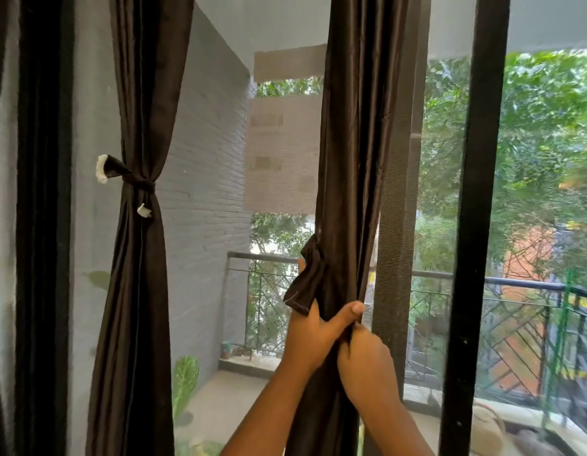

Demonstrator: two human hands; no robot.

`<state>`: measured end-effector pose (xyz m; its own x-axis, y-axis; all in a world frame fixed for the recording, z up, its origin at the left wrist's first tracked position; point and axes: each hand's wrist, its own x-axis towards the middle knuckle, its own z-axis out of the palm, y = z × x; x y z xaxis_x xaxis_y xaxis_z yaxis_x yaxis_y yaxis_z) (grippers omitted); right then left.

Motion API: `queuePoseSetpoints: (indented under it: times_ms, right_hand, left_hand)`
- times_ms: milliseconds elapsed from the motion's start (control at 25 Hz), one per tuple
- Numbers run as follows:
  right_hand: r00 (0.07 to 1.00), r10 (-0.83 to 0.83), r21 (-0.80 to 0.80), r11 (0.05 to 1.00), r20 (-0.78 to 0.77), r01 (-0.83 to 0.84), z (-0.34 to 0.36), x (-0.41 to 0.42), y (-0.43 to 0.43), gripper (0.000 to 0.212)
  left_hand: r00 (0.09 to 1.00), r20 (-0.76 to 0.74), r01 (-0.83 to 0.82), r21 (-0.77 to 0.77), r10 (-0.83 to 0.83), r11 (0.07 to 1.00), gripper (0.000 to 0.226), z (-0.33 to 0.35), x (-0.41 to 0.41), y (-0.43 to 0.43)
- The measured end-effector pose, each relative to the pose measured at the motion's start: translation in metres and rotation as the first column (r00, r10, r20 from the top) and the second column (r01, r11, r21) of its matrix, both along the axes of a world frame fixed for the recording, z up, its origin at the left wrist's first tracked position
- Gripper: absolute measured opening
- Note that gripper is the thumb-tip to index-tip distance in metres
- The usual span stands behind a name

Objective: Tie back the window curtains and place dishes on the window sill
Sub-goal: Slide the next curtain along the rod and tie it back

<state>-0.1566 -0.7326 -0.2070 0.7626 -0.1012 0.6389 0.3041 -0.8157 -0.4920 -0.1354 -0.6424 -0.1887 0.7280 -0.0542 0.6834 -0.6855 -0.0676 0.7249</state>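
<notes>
At the window, the left hand [313, 334] clasps the gathered dark brown satin curtain [351, 159] and its matching fabric tie strip [305, 286]; the right hand [368, 360] grips the folds just below. The twin curtain [137, 258] hangs tied. Next, seemingly: wrap and knot the strip.

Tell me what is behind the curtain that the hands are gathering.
Past its edges you can see the mesh screen, the balcony railing and trees. Directly behind the curtain, the fabric covers everything. The left hand and right hand grip it.

Curtain [351, 159] hides fingers of right hand [364, 366]; forearms cropped
</notes>
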Motion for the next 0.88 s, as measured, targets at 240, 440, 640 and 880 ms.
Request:
queuePoseSetpoints:
  times_ms: [240, 440, 640, 880]
  right_hand:
    - [0.998, -0.053, -0.12, 0.992, -0.029, 0.049, 0.003, 0.001, 0.003, 0.022]
    - [0.999, -0.037, -0.165, 0.986, -0.025, 0.033, 0.005, 0.0, 0.007, 0.029]
    - [0.999, -0.035, -0.155, 0.987, -0.006, 0.034, 0.007, -0.003, 0.01, 0.024]
    - [0.974, 0.216, -0.12, 0.967, -0.062, -0.223, 0.013, -0.011, -0.012, 0.024]
  left_hand:
    - [0.986, -0.002, 0.164, -0.134, -0.166, 0.977, 0.114, 0.029, 0.006, -0.018]
    - [0.997, -0.041, 0.062, -0.182, -0.07, 0.981, 0.103, 0.035, 0.008, -0.024]
    - [0.978, -0.189, 0.037, -0.261, -0.089, 0.965, 0.051, 0.04, 0.004, -0.024]
    - [0.919, -0.307, 0.075, -0.478, -0.247, 0.875, 0.008, 0.044, 0.003, -0.011]
